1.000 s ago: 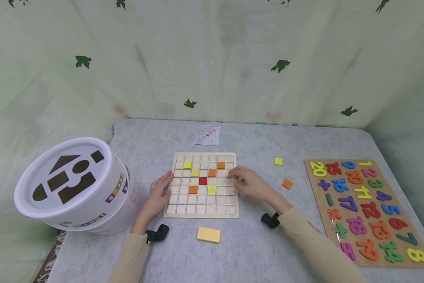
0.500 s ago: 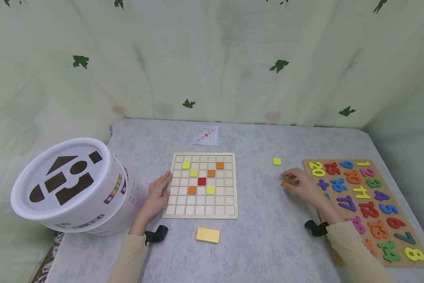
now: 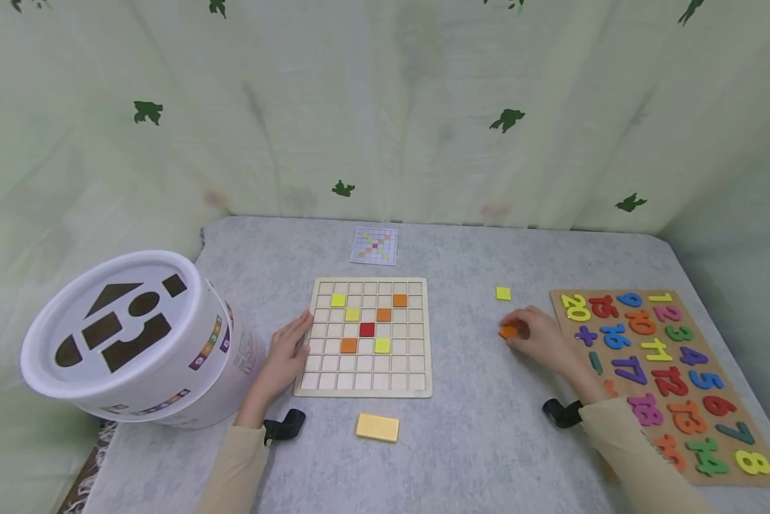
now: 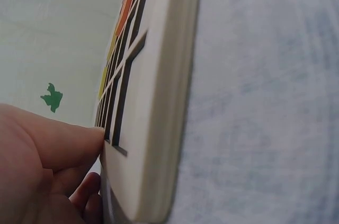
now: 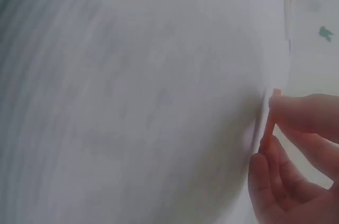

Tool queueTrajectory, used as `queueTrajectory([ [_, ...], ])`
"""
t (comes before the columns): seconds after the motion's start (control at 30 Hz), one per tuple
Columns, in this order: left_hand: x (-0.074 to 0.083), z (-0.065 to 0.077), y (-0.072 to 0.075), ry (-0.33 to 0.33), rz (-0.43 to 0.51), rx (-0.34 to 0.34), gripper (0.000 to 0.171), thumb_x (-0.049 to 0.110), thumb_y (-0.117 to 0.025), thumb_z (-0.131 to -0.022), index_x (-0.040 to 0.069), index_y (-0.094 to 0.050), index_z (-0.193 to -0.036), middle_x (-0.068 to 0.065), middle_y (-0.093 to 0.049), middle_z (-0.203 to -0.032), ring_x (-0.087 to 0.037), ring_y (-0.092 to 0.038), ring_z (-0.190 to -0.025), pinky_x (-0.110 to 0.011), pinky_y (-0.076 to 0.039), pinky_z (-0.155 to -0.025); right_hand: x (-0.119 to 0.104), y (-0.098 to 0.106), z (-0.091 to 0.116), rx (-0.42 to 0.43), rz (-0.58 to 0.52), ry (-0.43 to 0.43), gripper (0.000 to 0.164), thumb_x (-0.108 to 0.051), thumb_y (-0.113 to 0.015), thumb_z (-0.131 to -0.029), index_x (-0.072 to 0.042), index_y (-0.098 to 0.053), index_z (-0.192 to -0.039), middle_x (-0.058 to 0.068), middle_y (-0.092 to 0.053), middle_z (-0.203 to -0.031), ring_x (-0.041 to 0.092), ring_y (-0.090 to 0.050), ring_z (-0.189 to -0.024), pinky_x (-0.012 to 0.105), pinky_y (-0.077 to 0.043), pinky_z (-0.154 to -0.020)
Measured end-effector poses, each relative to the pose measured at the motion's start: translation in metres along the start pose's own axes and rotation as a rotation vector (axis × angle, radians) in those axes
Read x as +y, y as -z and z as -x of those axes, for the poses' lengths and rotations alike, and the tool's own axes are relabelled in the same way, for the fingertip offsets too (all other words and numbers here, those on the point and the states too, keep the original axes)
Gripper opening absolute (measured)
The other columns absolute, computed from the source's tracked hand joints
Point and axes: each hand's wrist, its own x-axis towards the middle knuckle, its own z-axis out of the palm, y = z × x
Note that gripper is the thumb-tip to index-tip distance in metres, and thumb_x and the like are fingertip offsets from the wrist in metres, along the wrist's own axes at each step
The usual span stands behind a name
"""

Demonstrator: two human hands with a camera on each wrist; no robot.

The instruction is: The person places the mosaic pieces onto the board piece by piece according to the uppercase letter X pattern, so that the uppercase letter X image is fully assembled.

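A wooden grid board (image 3: 362, 390) lies on the table, with yellow and orange square tiles and a red tile (image 3: 367, 329) set in its cells. My left hand (image 3: 285, 359) rests at the board's left edge, fingers fairly straight; in the left wrist view a digit of the left hand (image 4: 47, 155) touches the frame. To the right of the board, my right hand (image 3: 539, 341) pinches an orange square tile (image 3: 508, 332) between thumb and fingers. The right wrist view shows this orange tile (image 5: 270, 123) edge-on, tilted above the table. A loose yellow tile (image 3: 503, 293) lies just beyond that hand.
A small pattern card (image 3: 374, 245) lies behind the board, and a pale yellow block (image 3: 377, 427) in front. At the left stands a white bucket (image 3: 230, 357) with shape holes in its lid. Under the right forearm is a number puzzle board (image 3: 686, 475).
My right hand went from the board's right side to the loose orange tile, took hold of it and lifted it slightly leftward. The left hand stayed at the board's edge.
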Motion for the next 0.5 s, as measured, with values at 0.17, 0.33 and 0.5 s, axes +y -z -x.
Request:
queueTrajectory([
  [0.17, -0.001, 0.0, 0.0, -0.002, -0.006, 0.001, 0.053, -0.008, -0.044, -0.093, -0.008, -0.031, -0.144, -0.019, -0.022, -0.154, -0.041, -0.013, -0.138, -0.058, -0.012, -0.108, -0.015, -0.014, -0.004, 0.013, -0.059, 0.095, 0.026, 0.002, -0.071, -0.081, 0.0, -0.066, -0.106, 0.009, -0.062, -0.101, 0.023, -0.056, -0.089, 0.039, -0.049, -0.076],
  [0.33, -0.001, 0.0, -0.001, -0.014, -0.005, 0.009, 0.052, -0.009, -0.044, -0.093, -0.009, -0.033, -0.144, -0.019, -0.023, -0.154, -0.042, -0.013, -0.137, -0.059, -0.013, -0.108, -0.044, -0.03, -0.013, -0.027, -0.108, 0.176, 0.027, 0.003, -0.071, -0.08, -0.002, -0.066, -0.105, 0.004, -0.062, -0.101, 0.021, -0.057, -0.091, 0.038, -0.049, -0.079],
  [0.5, 0.0, 0.0, 0.0, -0.014, -0.003, 0.01, 0.052, -0.009, -0.044, -0.093, -0.008, -0.033, -0.144, -0.019, -0.024, -0.154, -0.042, -0.013, -0.137, -0.06, -0.012, -0.107, -0.077, -0.048, -0.024, -0.098, -0.164, 0.274, 0.025, 0.003, -0.07, -0.081, -0.004, -0.066, -0.105, 0.002, -0.061, -0.102, 0.018, -0.057, -0.091, 0.035, -0.05, -0.08],
])
